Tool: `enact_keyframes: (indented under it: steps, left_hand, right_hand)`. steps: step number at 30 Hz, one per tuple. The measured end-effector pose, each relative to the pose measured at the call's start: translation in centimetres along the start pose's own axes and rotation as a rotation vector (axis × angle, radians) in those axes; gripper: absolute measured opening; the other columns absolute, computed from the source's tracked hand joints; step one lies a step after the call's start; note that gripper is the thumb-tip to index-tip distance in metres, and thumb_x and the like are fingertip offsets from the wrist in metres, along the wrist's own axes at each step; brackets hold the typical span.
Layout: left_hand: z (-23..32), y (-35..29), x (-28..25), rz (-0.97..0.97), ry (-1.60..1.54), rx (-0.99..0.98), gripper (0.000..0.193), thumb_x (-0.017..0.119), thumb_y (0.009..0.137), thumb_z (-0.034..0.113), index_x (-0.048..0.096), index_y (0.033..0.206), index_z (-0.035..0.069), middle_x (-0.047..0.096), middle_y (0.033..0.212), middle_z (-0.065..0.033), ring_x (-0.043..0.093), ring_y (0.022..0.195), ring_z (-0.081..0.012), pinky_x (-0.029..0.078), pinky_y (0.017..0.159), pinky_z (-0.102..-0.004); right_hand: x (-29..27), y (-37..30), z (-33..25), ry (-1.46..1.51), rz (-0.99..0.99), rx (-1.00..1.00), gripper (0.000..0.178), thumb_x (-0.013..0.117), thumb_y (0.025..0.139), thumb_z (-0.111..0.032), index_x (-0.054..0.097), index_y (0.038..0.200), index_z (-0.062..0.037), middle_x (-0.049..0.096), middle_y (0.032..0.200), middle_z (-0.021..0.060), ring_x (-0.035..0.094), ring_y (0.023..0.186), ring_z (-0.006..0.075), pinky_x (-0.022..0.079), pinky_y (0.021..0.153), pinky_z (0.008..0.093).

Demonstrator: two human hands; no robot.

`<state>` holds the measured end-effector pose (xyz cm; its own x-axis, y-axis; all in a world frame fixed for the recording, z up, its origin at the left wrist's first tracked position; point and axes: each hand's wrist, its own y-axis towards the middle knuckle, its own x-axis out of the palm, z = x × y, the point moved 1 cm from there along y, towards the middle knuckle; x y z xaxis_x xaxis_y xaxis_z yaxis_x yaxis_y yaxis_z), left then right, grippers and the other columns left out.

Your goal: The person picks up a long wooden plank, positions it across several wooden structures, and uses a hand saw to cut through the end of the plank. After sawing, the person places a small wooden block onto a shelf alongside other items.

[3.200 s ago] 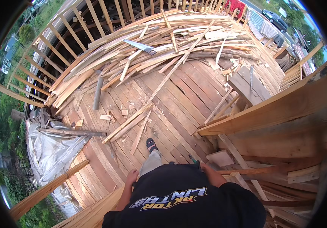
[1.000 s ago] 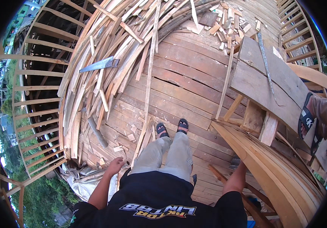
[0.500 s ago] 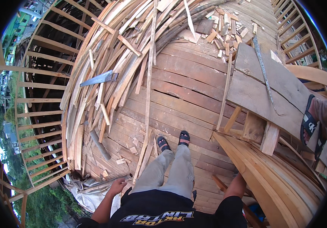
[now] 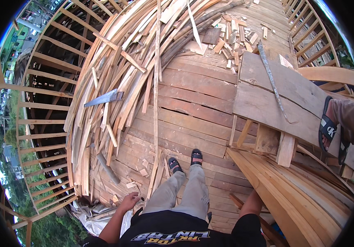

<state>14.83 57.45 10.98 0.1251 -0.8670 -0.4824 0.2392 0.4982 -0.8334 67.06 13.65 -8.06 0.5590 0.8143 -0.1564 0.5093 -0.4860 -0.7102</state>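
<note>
Head view: a crumpled silvery tarp (image 4: 92,220) lies beside the left hand (image 4: 130,201), half-open, apparently empty; white-and-yellow lettering (image 4: 171,236) crosses the black shirt (image 4: 177,220); pale yellowish stacked planks (image 4: 284,193) hide the right hand, grip untellable; a co-worker's black sandal (image 4: 328,131) bears white letters.

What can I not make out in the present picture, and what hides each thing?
All in the head view:
Right hand: hidden behind the curved planks; its grip cannot be told.
Co-worker: everything above the lower legs is cut off by the dark right rim.
Timber pile: partly cut off by the upper edge.
Silvery sheet: partly hidden behind the left forearm.
</note>
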Motion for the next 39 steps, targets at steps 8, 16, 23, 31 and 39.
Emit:
enact_keyframes:
  steps: [8, 16, 23, 31, 39]
  left_hand:
    - [0.7, 0.4, 0.1, -0.015, -0.012, -0.003, 0.051, 0.061, 0.086, 0.030, 0.052, 0.126, -0.001, 0.060, 0.119, -0.0218, 0.060, 0.108, -0.0312, 0.047, 0.091, -0.0374]
    - [-1.0, 0.1, -0.5, 0.064, -0.168, 0.052, 0.049, 0.060, 0.086, 0.031, 0.053, 0.123, 0.000, 0.061, 0.116, -0.0221, 0.061, 0.105, -0.0318, 0.048, 0.088, -0.0379]
    - [-6.1, -0.1, 2.2, 0.088, -0.365, 0.007, 0.050, 0.061, 0.086, 0.031, 0.054, 0.123, -0.002, 0.062, 0.114, -0.0217, 0.062, 0.103, -0.0301, 0.048, 0.089, -0.0366]
    - [-12.2, 1.6, 3.2, 0.190, -0.564, -0.078, 0.051, 0.064, 0.083, 0.031, 0.056, 0.122, -0.001, 0.063, 0.113, -0.0191, 0.062, 0.103, -0.0276, 0.048, 0.089, -0.0348]
    - [-16.6, 4.2, 1.7, 0.225, -0.911, -0.325, 0.040, 0.062, 0.084, 0.027, 0.061, 0.112, -0.002, 0.067, 0.099, -0.0141, 0.063, 0.090, -0.0193, 0.048, 0.081, -0.0306]
  right_hand:
    - [-0.3, -0.2, -0.1, -0.047, 0.011, -0.002, 0.045, 0.058, 0.087, -0.034, 0.043, 0.123, -0.0128, 0.051, 0.101, 0.0109, 0.054, 0.083, 0.0267, 0.046, 0.084, 0.0399]
    - [-4.0, -0.3, 5.9, -0.397, 0.037, 0.186, 0.048, 0.057, 0.088, -0.036, 0.042, 0.127, -0.0127, 0.050, 0.106, 0.0112, 0.055, 0.087, 0.0274, 0.047, 0.086, 0.0418]
    - [-0.4, -11.5, 14.8, -1.332, -0.539, 0.150, 0.022, 0.052, 0.088, -0.018, 0.053, 0.107, -0.0067, 0.055, 0.090, 0.0083, 0.056, 0.075, 0.0206, 0.052, 0.060, 0.0385]
    - [14.5, -23.7, 17.8, -1.414, -0.882, -0.122, 0.025, 0.056, 0.084, -0.009, 0.055, 0.108, -0.0009, 0.058, 0.078, 0.0050, 0.056, 0.058, 0.0147, 0.046, 0.050, 0.0279]
    - [29.0, -27.8, 19.1, -1.570, -1.051, -0.450, 0.036, 0.057, 0.083, -0.013, 0.055, 0.116, 0.0025, 0.060, 0.078, 0.0092, 0.058, 0.060, 0.0171, 0.046, 0.051, 0.0292]
